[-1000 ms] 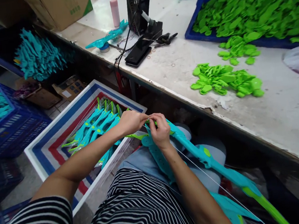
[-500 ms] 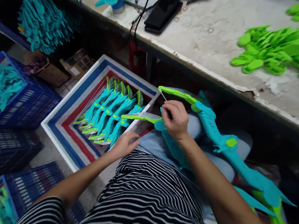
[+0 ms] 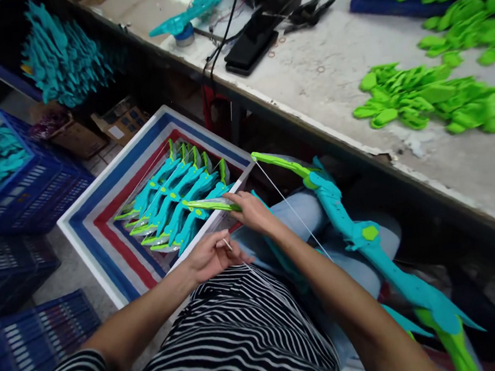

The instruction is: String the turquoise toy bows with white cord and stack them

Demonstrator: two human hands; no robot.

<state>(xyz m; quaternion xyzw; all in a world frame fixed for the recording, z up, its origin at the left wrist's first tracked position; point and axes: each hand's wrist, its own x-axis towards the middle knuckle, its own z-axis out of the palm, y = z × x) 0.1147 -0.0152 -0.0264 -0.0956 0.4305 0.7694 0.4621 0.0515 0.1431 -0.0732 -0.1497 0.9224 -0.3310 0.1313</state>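
Note:
My left hand (image 3: 213, 255), closed in a pinch, holds a white string (image 3: 256, 272) that trails down across the striped shirt. My right hand (image 3: 252, 211) is wrapped round the lime-green limb (image 3: 211, 203) of a toy bow, whose turquoise middle is mostly hidden behind my right forearm. A second toy bow (image 3: 371, 249), turquoise with lime-green limbs, leans over my knees to the right. Its white string (image 3: 291, 207) runs taut from its upper tip down behind my forearm. Left of my hands, several like bows (image 3: 173, 193) lie side by side in a lined white-rimmed crate (image 3: 101, 266).
The workbench (image 3: 308, 90) bears a heap of green parts (image 3: 428, 95), a blue tray (image 3: 356, 3) of more, a black phone (image 3: 251, 52) and a turquoise piece (image 3: 194, 11). Blue crates (image 3: 47, 177) stand at the left, near a cardboard box (image 3: 119, 122).
My right hand has left the string near the second bow's tip and moved left onto the other bow's green limb. My left hand now shows a string pinched in its fingers.

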